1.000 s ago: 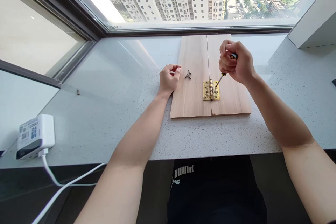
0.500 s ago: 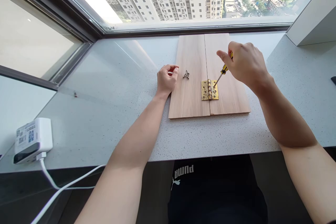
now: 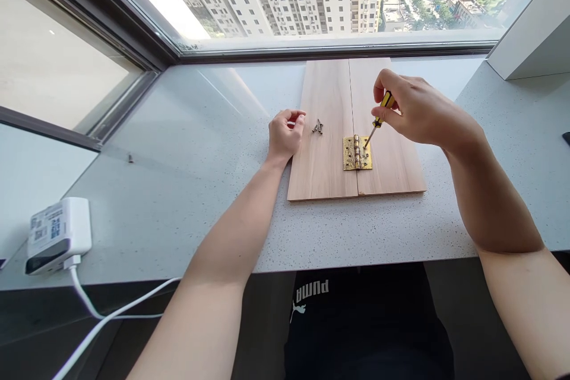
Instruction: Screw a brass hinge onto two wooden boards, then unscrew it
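Two light wooden boards (image 3: 327, 172) lie side by side on the pale speckled sill. A brass hinge (image 3: 351, 160) spans their seam near the front. My right hand (image 3: 416, 104) grips a yellow and black screwdriver (image 3: 385, 108), tilted, its tip on the right leaf of the hinge. My left hand (image 3: 285, 132) rests at the left board's edge with curled fingers; whether something small is between them cannot be made out. Several small screws (image 3: 319, 127) lie in a pile on the left board, between my left hand and the hinge.
A white device (image 3: 60, 237) with a white cable (image 3: 109, 320) stands at the left front. A small screw-like piece (image 3: 130, 158) is on the sill at the left. Window frames run behind and left; a white box-like block (image 3: 534, 29) is at the back right.
My right hand has turned on the screwdriver, its thumb and fingers now lower round the handle. The tip stays at the same spot on the hinge. My left hand stays at the board's edge.
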Available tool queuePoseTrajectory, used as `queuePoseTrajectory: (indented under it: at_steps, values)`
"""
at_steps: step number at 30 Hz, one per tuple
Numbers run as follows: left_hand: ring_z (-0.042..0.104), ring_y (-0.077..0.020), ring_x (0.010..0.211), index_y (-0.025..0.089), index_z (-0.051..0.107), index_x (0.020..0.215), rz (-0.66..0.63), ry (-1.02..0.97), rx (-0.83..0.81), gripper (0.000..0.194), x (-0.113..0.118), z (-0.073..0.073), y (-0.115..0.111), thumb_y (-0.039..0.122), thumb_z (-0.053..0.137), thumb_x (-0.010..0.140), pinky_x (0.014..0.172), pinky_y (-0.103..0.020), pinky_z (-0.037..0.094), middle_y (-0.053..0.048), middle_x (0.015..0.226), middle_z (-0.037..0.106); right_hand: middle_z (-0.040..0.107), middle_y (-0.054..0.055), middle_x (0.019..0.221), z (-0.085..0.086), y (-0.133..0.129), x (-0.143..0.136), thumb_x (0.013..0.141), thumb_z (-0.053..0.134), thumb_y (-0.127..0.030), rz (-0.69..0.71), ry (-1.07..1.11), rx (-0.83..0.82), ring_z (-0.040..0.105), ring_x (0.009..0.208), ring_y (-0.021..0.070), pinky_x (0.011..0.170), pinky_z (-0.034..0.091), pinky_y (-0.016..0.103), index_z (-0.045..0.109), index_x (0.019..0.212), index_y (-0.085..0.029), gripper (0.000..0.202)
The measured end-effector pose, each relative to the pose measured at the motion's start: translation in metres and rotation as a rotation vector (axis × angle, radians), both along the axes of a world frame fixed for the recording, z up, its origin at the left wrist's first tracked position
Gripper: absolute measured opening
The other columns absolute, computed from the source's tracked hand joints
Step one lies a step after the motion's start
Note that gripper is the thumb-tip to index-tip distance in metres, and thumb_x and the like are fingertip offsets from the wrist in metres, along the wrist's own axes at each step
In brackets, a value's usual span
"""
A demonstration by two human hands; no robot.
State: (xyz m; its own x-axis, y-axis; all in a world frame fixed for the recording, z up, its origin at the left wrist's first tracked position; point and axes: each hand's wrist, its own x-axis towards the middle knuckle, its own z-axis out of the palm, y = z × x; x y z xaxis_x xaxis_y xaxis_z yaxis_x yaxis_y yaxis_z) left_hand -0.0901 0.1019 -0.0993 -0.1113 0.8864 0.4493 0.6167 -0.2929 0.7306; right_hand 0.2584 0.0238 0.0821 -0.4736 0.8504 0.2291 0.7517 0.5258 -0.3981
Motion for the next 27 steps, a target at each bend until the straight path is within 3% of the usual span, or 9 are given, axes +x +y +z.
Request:
queuePoseTrajectory:
  at_steps: [4,7,9,11,16,19,27]
  values:
    - [0.082,-0.0269,0.109,0.023,0.085,0.112,-0.004,0.012,0.006,0.017,-0.001,0.000,0.001,0.029,0.069,0.111,0.091,-0.037,0.070,-0.011,0.118,0.087,0.074,0.011,0.098,-0.001,-0.005,-0.008,0.115,0.067,-0.038,-0.108,-0.027,0.015,0.064,0.089,0.0321,0.084,0.047,0.047,0.066,0.119,-0.027,0.012]
    - [0.082,-0.0264,0.108,0.023,0.085,0.112,-0.002,0.013,0.010,0.017,-0.001,-0.001,0.001,0.029,0.069,0.110,0.091,-0.037,0.070,-0.011,0.118,0.087,0.064,0.010,0.083,-0.002,-0.006,-0.015,0.121,0.057,-0.051,-0.297,-0.066,0.024,0.060,0.078,0.0310,0.083,0.045,0.048,0.069,0.107,-0.024,0.033]
    - [0.082,-0.0260,0.107,0.023,0.085,0.112,0.001,0.009,0.010,0.017,-0.001,-0.001,0.001,0.029,0.069,0.109,0.090,-0.036,0.070,-0.011,0.117,0.088,0.058,0.008,0.078,-0.001,-0.005,-0.018,0.121,0.057,-0.049,-0.349,-0.098,0.029,0.057,0.074,0.0286,0.081,0.044,0.047,0.068,0.096,-0.024,0.037]
    - [0.082,-0.0258,0.107,0.023,0.085,0.111,0.002,0.006,0.010,0.017,-0.001,-0.001,0.001,0.029,0.069,0.109,0.090,-0.036,0.069,-0.011,0.116,0.088,0.059,0.008,0.077,0.001,-0.005,-0.019,0.120,0.058,-0.042,-0.308,-0.105,0.018,0.054,0.072,0.0273,0.078,0.043,0.046,0.069,0.096,-0.024,0.032]
    - [0.082,-0.0260,0.106,0.023,0.086,0.111,0.006,-0.001,0.019,0.016,-0.001,-0.002,0.002,0.028,0.071,0.109,0.090,-0.037,0.069,-0.011,0.116,0.087,0.074,0.008,0.087,0.006,-0.008,-0.015,0.119,0.056,-0.031,-0.160,-0.075,-0.022,0.056,0.074,0.0273,0.077,0.042,0.044,0.073,0.123,-0.026,0.019]
    - [0.082,-0.0261,0.106,0.023,0.086,0.111,0.013,-0.004,0.019,0.017,0.000,-0.002,0.002,0.028,0.070,0.109,0.089,-0.037,0.069,-0.011,0.115,0.088,0.075,0.007,0.088,0.008,-0.008,-0.009,0.116,0.059,-0.027,-0.105,-0.069,-0.046,0.059,0.080,0.0282,0.077,0.043,0.043,0.069,0.133,-0.027,0.020]
    - [0.081,-0.0269,0.108,0.023,0.086,0.113,-0.006,-0.011,0.005,0.017,-0.001,0.001,-0.001,0.026,0.069,0.110,0.090,-0.037,0.068,-0.012,0.117,0.086,0.074,0.008,0.092,0.010,-0.007,-0.003,0.113,0.066,-0.036,-0.133,-0.069,-0.130,0.061,0.083,0.0295,0.078,0.047,0.044,0.065,0.133,-0.026,0.022]
